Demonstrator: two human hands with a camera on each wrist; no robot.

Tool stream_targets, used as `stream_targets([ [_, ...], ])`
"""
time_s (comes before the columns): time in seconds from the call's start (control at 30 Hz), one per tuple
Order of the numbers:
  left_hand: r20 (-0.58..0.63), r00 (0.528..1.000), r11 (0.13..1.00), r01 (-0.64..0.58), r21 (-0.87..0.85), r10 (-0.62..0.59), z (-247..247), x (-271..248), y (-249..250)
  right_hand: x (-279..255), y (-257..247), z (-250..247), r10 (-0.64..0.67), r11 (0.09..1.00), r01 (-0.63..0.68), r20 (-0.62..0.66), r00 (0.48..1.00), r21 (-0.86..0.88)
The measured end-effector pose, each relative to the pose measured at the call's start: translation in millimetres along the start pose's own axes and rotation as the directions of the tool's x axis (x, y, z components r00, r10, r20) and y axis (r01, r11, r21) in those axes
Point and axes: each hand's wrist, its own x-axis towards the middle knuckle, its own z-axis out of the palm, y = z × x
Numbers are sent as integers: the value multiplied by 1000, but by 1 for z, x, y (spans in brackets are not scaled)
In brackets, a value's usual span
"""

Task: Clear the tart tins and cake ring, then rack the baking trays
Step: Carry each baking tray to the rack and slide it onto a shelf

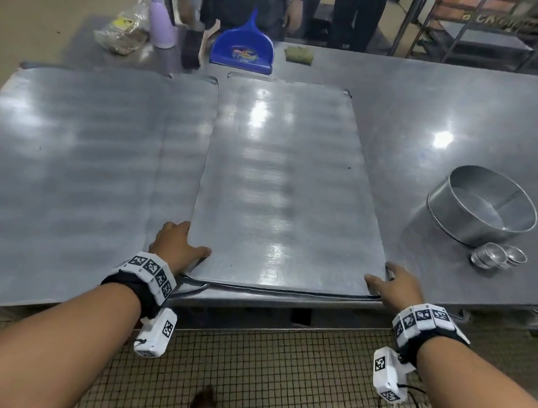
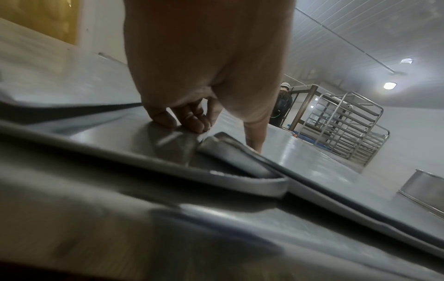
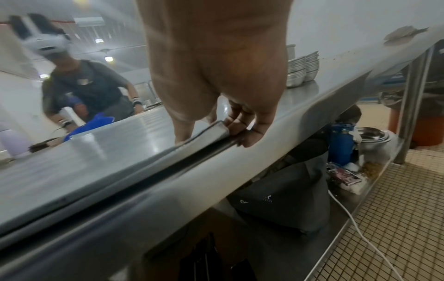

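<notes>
Left hand (image 1: 174,246) and right hand (image 1: 395,288) each pinch a near corner of the top baking tray (image 1: 284,185), thumbs on top, fingers curled under the rim. Tray lies on the counter (image 1: 462,120), probably atop another tray. Cake ring (image 1: 481,206) and tart tins (image 1: 497,255) sit right, apart.

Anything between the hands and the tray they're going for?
Nothing visible. The left hand and the right hand already grip the near corners of the flat rectangular steel baking tray, thumbs on top, fingers curled at the rim. The round steel cake ring and small stacked tart tins sit off to its right.
</notes>
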Motion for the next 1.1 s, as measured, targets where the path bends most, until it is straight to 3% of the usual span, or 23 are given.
stream_targets([
  [0.23,-98,993,998,57,-19,-58,5,-53,15,-14,21,1,-54,998,52,-64,996,-33],
  [0.43,-209,968,987,114,-113,-135,20,-76,11,-18,29,-4,-30,999,30,-44,999,-12],
  [0.7,-315,917,937,143,-319,-247,32,-94,18,-6,36,1,-19,988,20,-11,1000,153],
  [0.9,-357,909,927,75,-368,-215,33,-101,30,10,44,3,52,966,-49,-4,999,254],
  [1.1,-305,948,950,-11,-313,-90,42,-103,61,36,62,8,128,919,-134,43,991,370],
])
